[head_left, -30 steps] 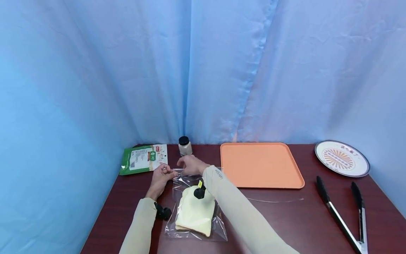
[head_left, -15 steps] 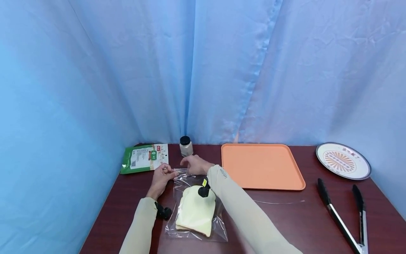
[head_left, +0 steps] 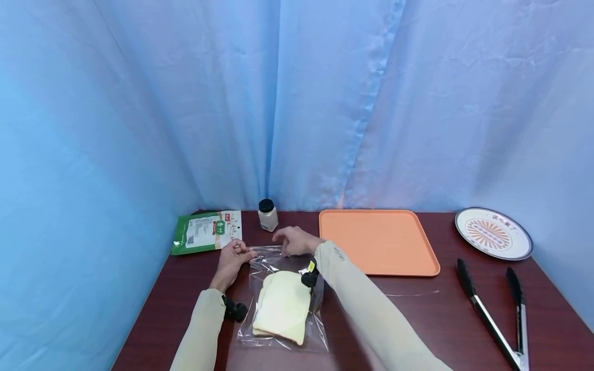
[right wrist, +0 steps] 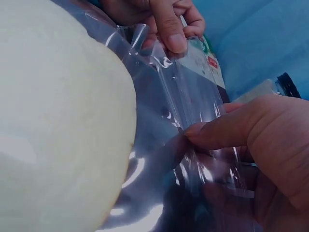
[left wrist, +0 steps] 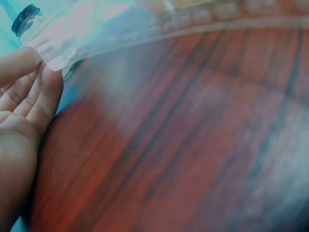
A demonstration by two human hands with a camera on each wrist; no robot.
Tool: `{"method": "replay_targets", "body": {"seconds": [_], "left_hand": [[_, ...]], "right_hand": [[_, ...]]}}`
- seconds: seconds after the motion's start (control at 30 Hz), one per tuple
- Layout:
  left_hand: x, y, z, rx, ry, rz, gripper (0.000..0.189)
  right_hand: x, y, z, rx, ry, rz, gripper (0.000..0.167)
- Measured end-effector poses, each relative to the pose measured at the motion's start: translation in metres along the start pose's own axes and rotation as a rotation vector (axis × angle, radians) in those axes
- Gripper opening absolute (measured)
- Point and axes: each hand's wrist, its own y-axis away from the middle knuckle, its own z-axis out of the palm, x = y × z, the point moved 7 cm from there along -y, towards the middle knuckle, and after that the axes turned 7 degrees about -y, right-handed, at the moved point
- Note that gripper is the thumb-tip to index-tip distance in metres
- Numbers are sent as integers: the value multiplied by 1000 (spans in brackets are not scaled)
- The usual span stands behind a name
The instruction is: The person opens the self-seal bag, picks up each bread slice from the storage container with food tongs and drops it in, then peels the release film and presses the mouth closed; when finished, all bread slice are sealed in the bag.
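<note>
Two slices of bread (head_left: 283, 309) lie overlapped inside a clear plastic bag (head_left: 313, 335) on the dark red table. At the bag's far left corner, my left hand (head_left: 230, 262) pinches the film between thumb and fingers. My right hand (head_left: 297, 241) holds the far edge farther right; in the right wrist view its thumb (right wrist: 217, 133) presses on the creased film and its fingers are partly behind the plastic. Close up, one bread slice (right wrist: 58, 121) fills the left of that view. The left wrist view has the left hand (left wrist: 29, 96) at the bag's corner.
Behind the hands stand a black-lidded jar (head_left: 267, 216) and a green-and-white packet (head_left: 206, 233). An orange tray (head_left: 378, 242) lies right of the jar. Farther right are a patterned plate (head_left: 494, 234) and black-tipped tongs (head_left: 494, 322). A thin clear strip (head_left: 413, 295) lies before the tray.
My right hand has slid rightward along the bag's far edge, away from the left hand. The left hand keeps its pinch on the corner. The head view shifts slightly.
</note>
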Motion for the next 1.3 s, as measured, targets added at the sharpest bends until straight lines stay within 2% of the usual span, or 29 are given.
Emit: {"method": "replay_targets", "body": {"seconds": [0.43, 0.83, 1.13, 1.3], "left_hand": [[3, 3, -1, -4, -25, 0, 25], [3, 4, 1, -9, -11, 7, 26], [2, 4, 0, -15, -11, 6, 26], [2, 4, 0, -12, -13, -4, 25]], "right_hand": [[15, 19, -13, 36, -34, 42, 44], [26, 33, -24, 43, 19, 21, 41], [31, 43, -30, 25, -43, 14, 40], [34, 46, -33, 29, -40, 12, 40]]}}
